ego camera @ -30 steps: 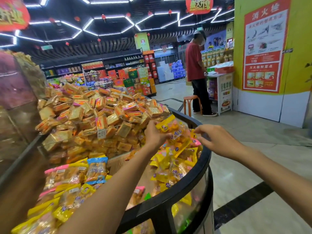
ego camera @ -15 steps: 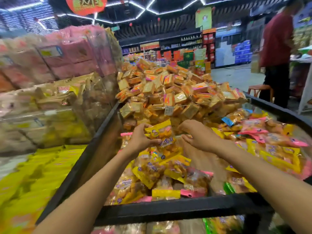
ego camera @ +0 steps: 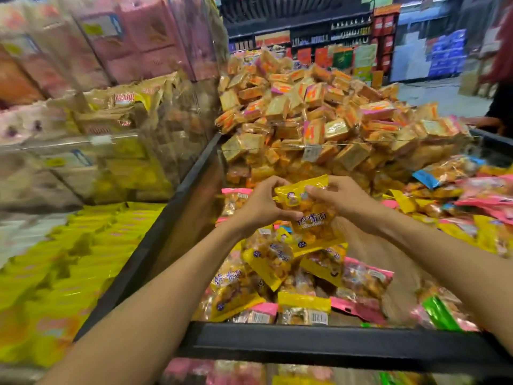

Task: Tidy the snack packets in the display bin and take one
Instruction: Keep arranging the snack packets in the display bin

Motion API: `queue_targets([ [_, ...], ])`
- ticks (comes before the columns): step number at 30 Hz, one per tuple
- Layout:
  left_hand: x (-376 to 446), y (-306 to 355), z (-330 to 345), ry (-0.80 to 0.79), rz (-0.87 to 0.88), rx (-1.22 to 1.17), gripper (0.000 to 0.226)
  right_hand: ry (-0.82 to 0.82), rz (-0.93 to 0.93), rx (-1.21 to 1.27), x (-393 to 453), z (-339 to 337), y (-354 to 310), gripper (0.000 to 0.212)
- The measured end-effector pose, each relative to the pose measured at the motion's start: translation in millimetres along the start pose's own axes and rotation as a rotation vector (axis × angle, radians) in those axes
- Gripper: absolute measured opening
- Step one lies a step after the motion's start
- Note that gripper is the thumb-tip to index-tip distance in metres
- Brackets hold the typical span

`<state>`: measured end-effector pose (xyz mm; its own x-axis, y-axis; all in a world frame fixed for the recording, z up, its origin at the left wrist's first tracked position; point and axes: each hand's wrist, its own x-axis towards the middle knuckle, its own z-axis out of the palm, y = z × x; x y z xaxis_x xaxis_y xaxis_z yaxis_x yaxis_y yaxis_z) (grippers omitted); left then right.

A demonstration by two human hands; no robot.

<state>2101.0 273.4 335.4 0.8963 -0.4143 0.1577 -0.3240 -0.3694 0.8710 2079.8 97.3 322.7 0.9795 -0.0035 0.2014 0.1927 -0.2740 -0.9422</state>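
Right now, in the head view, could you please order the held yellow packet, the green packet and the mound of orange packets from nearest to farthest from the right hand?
1. Held yellow packet, gripped by the right hand.
2. Mound of orange packets, behind it.
3. Green packet, lower right by the bin's front rim.

The yellow packet [ego camera: 305, 209] bears blue Chinese characters, too blurred to read.

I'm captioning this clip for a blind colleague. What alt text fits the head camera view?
Both hands, left hand and right hand, hold one yellow snack packet above a black-rimmed display bin of yellow and pink packets. Behind a clear divider rises a heap of orange-wrapped snacks, with blurred shop shelves beyond.
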Motion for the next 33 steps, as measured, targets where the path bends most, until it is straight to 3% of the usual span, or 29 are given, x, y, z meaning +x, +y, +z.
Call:
queue_targets([
  [6, 0, 2, 0, -0.007, -0.029, -0.119, 0.032, 0.083, 0.030, 0.085, 1, -6, -3, 0.024],
  [11, 0, 2, 0, 0.041, 0.004, -0.167, 0.019, 0.019, 0.047, 0.153, -3, -6, -7, 0.026],
  [17, 3, 4, -1, 0.073, -0.025, -0.230, 0.027, 0.000, 0.023, 0.159, -4, -7, -8, 0.026],
  [20, 2, 4, -3, 0.136, -0.015, -0.249, 0.029, -0.143, 0.077, 0.179, -4, -9, -9, 0.020],
  [21, 3, 4, -5, 0.175, -0.020, -0.260, 0.031, -0.229, 0.106, 0.132, -4, -9, -9, 0.029],
  [23, 6, 3, -9, 0.257, -0.042, -0.273, 0.040, -0.359, 0.165, 0.004, -3, -10, -5, 0.067],
  [26, 9, -2, -14, 0.321, -0.038, -0.245, 0.048, -0.447, 0.184, -0.102, -4, -6, 2, 0.085],
  [28, 9, -2, -13, 0.319, -0.044, -0.233, 0.044, -0.446, 0.163, -0.107, -5, -8, 2, 0.069],
  [30, 8, 2, -13, 0.265, -0.075, -0.268, 0.046, -0.443, 0.131, -0.037, -6, -11, -3, 0.036],
  [33, 5, 7, -12, 0.064, -0.099, -0.147, 0.043, -0.393, 0.127, 0.089, -5, -15, -7, 0.039],
])
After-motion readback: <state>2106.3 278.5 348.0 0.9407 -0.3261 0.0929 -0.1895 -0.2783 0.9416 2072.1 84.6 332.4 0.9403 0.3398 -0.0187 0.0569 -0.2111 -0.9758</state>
